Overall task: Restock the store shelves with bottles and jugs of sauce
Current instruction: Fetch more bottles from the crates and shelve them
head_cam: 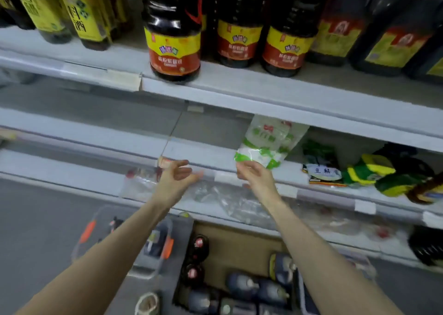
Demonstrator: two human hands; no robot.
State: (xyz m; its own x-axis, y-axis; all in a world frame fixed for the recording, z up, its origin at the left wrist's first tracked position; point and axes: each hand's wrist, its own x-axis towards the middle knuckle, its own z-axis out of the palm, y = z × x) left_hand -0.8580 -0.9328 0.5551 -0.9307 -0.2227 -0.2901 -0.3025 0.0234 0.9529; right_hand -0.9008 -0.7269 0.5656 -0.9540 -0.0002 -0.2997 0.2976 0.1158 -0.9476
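Cardboard box [236, 244], below and between both grips: dark sauce bottles [242, 284] lying inside. Left grip [178, 173]: arm outstretched, fingers loosely curled, holding nothing, at the middle shelf [203, 152] edge. Right grip [254, 174]: arm outstretched, fingertips pinching the lower edge of a tilted white-and-green bag [268, 142]. Sauce jug [173, 38]: upright on the upper shelf [263, 88], above and beyond the left grip.

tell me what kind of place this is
Most likely a grocery store aisle: white tiered shelves edged with price-label strips, a row of identical labelled dark sauce jugs, and a cardboard box of bottles below.
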